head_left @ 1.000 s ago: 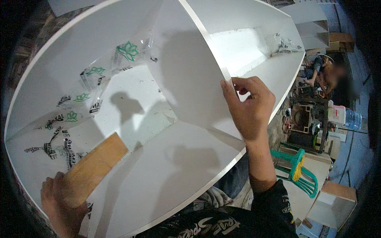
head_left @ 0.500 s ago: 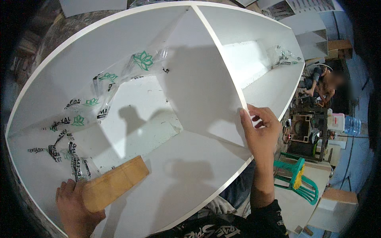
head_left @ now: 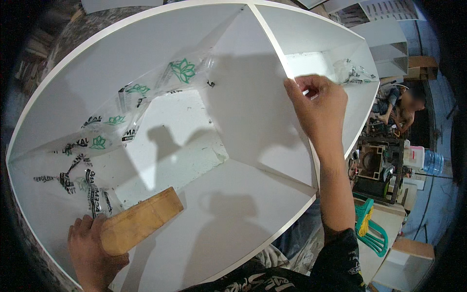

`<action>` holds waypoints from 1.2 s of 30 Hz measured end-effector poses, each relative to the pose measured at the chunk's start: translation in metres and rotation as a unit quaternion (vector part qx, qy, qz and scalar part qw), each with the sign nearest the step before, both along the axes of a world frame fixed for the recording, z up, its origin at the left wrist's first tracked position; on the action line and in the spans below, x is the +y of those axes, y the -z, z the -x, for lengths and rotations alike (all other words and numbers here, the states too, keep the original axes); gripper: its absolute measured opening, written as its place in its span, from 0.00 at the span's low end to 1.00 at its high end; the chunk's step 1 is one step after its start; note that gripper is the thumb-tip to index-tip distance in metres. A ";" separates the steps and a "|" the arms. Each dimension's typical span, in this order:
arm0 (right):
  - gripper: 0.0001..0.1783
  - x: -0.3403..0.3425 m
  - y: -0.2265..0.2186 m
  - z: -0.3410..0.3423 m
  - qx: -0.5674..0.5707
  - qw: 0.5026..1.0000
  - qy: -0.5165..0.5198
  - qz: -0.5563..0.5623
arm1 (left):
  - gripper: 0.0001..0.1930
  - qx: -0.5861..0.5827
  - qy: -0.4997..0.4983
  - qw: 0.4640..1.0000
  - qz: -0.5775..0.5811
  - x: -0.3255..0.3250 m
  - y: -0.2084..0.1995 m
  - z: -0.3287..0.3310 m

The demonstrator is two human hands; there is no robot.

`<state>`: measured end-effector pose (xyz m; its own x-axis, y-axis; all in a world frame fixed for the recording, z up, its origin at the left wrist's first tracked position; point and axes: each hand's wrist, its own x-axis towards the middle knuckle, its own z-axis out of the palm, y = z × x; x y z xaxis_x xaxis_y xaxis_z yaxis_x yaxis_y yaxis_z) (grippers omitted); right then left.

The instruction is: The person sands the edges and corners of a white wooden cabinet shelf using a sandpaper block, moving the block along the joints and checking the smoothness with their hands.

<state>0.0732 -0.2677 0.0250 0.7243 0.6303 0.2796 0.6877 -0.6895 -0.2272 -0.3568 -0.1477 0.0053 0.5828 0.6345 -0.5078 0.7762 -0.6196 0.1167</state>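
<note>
A large white open cabinet box (head_left: 272, 228) lies before me, split by an upright divider panel (head_left: 265, 117) with a white front edge. My left hand (head_left: 92, 246), at the lower left, grips the end of a yellowish-brown wooden block (head_left: 146, 219) held slantwise over the box's interior. My right hand (head_left: 318, 104) is closed around the divider's front edge, thumb on its left face and fingers on the right; the fingertips are partly hidden. Clear plastic film (head_left: 116, 117) with green flower and black prints lies along the larger compartment's far and left sides.
More plastic film (head_left: 352, 73) sits in the smaller right compartment. To the right are a green plastic stool (head_left: 372, 228), a blue water jug (head_left: 433, 162), a seated person (head_left: 401, 107) and other white cabinet boxes (head_left: 389, 46).
My right hand has slid up and away along the divider's edge, from near its lower part toward the middle. The left hand and wooden block stay nearly in place. The view has shifted slightly.
</note>
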 end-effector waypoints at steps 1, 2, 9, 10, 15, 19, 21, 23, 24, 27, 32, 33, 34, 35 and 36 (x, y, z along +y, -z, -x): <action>0.15 0.009 -0.006 -0.005 0.012 1.000 -0.004 0.006 | 0.44 -0.013 0.003 1.000 0.003 -0.002 0.005 -0.002; 0.16 0.019 -0.008 -0.008 0.033 0.999 -0.007 0.005 | 0.44 -0.016 0.008 1.000 -0.001 -0.003 0.006 -0.002; 0.18 0.086 -0.006 -0.053 -0.054 0.993 -0.073 0.077 | 0.44 -0.022 0.028 0.999 0.014 -0.005 0.012 -0.006; 0.19 0.100 -0.011 -0.056 -0.040 0.995 -0.065 0.070 | 0.44 -0.009 0.018 1.000 0.021 -0.003 0.007 -0.007; 0.21 0.150 -0.028 -0.075 -0.048 0.987 -0.096 0.122 | 0.43 -0.055 0.021 0.998 0.027 -0.004 0.026 0.002; 0.22 0.141 -0.020 -0.068 0.006 0.990 -0.114 0.088 | 0.41 -0.001 0.026 1.000 -0.009 0.005 0.001 0.009; 0.20 0.130 -0.033 -0.046 0.038 0.983 -0.076 0.161 | 0.41 0.006 0.012 1.000 0.009 0.004 0.015 0.009; 0.20 0.111 -0.041 -0.045 0.019 0.983 -0.093 0.157 | 0.40 -0.001 0.000 1.000 0.030 -0.001 0.024 0.002; 0.20 0.094 -0.027 -0.054 0.005 0.986 -0.134 0.095 | 0.40 0.001 -0.009 1.000 0.027 0.002 0.013 0.003; 0.19 0.061 -0.013 -0.048 0.013 0.990 -0.122 0.068 | 0.39 0.011 -0.031 0.999 0.032 0.002 0.009 0.000; 0.17 0.000 -0.010 -0.021 0.006 0.996 -0.088 0.029 | 0.38 0.030 0.058 0.998 -0.018 0.005 0.033 0.018; 0.16 -0.007 -0.011 -0.010 0.028 0.998 -0.054 0.016 | 0.38 0.044 0.072 0.996 -0.014 0.008 0.038 0.022; 0.15 -0.011 -0.013 0.002 0.048 0.999 -0.022 0.005 | 0.38 0.081 0.054 0.995 0.018 0.011 0.043 0.025; 0.14 -0.018 -0.014 0.008 0.042 0.999 -0.013 0.001 | 0.38 0.117 0.038 0.991 0.049 0.013 0.047 0.025; 0.13 -0.024 -0.014 0.014 0.037 0.999 -0.005 -0.003 | 0.38 0.090 0.029 0.994 0.050 0.014 0.050 0.028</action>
